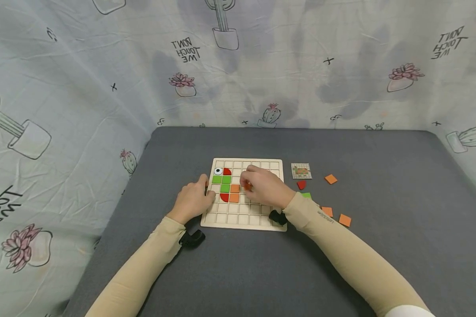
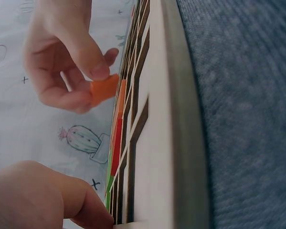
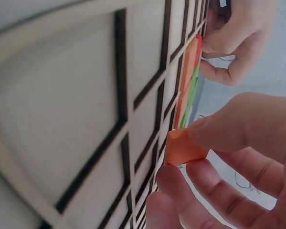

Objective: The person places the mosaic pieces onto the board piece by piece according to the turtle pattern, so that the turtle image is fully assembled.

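A wooden grid board (image 1: 254, 222) lies on the grey table, with green, red and orange pieces and an eye tile (image 1: 218, 171) set in its left part. My right hand (image 1: 263, 187) pinches an orange tile (image 3: 185, 147) between thumb and fingers, just over the board, right of two orange tiles (image 1: 235, 193) in the grid. In the left wrist view the pinched tile (image 2: 104, 89) is tilted at the board's surface. My left hand (image 1: 192, 200) rests at the board's left edge, thumb and fingertip touching it, holding no piece.
Right of the board lie a small pattern card (image 1: 301, 171), a red piece (image 1: 301, 185), a green piece (image 1: 306, 195) partly behind my right wrist, and several orange tiles (image 1: 345, 220). A patterned cloth (image 1: 293, 66) hangs behind the table.
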`<state>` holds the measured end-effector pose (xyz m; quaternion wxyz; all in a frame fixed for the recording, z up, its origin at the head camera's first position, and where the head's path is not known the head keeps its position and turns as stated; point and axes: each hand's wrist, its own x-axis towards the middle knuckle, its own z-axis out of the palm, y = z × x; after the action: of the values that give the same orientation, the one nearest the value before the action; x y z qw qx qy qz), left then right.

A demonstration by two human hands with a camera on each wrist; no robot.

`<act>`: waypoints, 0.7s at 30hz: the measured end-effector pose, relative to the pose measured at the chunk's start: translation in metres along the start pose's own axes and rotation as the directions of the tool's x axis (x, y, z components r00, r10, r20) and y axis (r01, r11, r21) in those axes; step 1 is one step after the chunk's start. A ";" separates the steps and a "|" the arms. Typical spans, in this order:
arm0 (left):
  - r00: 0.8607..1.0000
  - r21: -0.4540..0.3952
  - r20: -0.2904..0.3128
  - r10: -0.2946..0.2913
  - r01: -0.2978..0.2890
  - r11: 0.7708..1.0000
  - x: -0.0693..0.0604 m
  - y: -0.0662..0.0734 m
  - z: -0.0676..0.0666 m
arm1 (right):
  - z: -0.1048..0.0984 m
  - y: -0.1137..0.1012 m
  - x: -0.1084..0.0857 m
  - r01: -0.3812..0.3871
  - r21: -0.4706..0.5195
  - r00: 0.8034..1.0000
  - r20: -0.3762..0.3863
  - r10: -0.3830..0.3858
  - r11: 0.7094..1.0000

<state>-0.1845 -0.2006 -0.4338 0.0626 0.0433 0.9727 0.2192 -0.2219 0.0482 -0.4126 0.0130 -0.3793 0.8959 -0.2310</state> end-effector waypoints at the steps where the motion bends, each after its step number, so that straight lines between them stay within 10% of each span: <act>1: 1.000 0.001 -0.002 0.002 -0.002 1.000 0.000 0.000 0.000 | 0.001 0.000 0.001 -0.001 -0.003 1.000 0.001 0.001 1.000; 21: 1.000 -0.002 -0.007 0.010 -0.010 1.000 0.000 0.000 0.000 | 0.005 -0.003 0.005 -0.004 -0.063 1.000 0.027 0.005 0.998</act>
<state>-0.1844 -0.2005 -0.4338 0.0582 0.0475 0.9725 0.2204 -0.2229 0.0409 -0.4154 0.0136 -0.3806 0.9033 -0.1975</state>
